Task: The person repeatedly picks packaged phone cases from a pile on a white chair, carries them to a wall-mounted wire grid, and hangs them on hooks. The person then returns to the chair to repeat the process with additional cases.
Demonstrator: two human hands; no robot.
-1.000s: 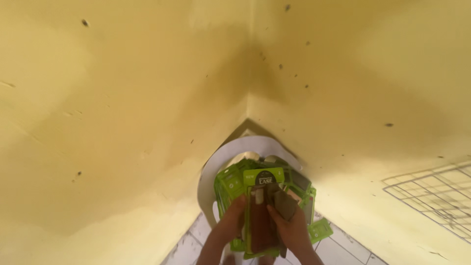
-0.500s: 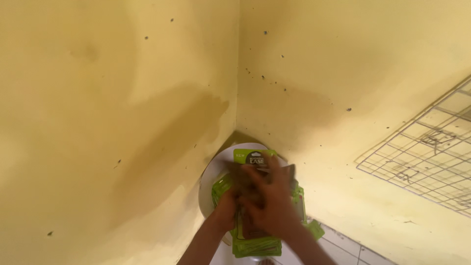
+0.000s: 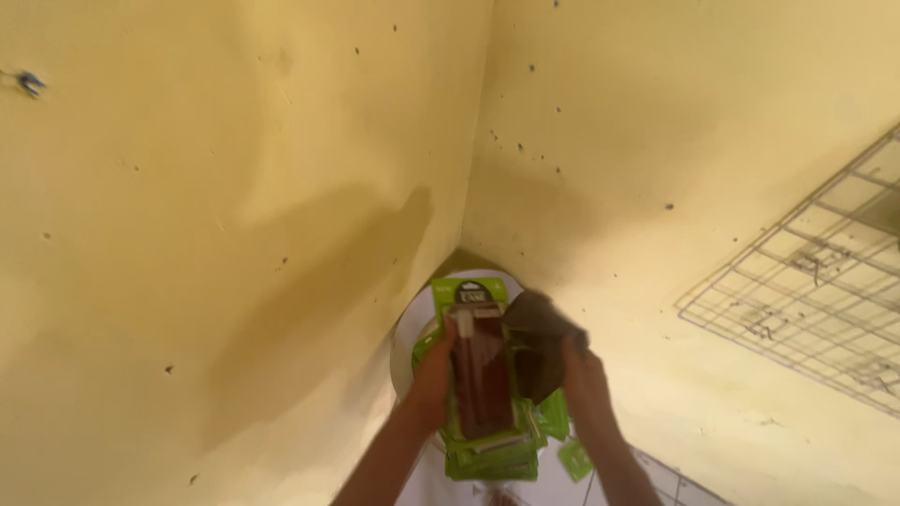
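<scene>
Your left hand grips a flat green pack by its left long edge, fingers curled against the side and the thumb tip on the front near the top corner. The pack is a stiff green card with a clear blister over a dark red-brown, oblong item. It sits upright, just off your fingertips toward the wall corner. More of the same green packs fan out under and to the right of it, their corners poking past your knuckles.

Your right hand pinches a dark brown piece, soft-looking and blurred, held just beside the pack's right edge. Its fingers are closed on the lower part of it; whether it touches the pack, you cannot tell.

Behind your fingers stands a white round container, its rim curving round the left of the packs and tucked into the corner of two yellow walls, matt and speckled with dark spots. To the right, well apart from your right fingers, a wire grid leans on the wall. Pale tiled floor shows below your wrists.
</scene>
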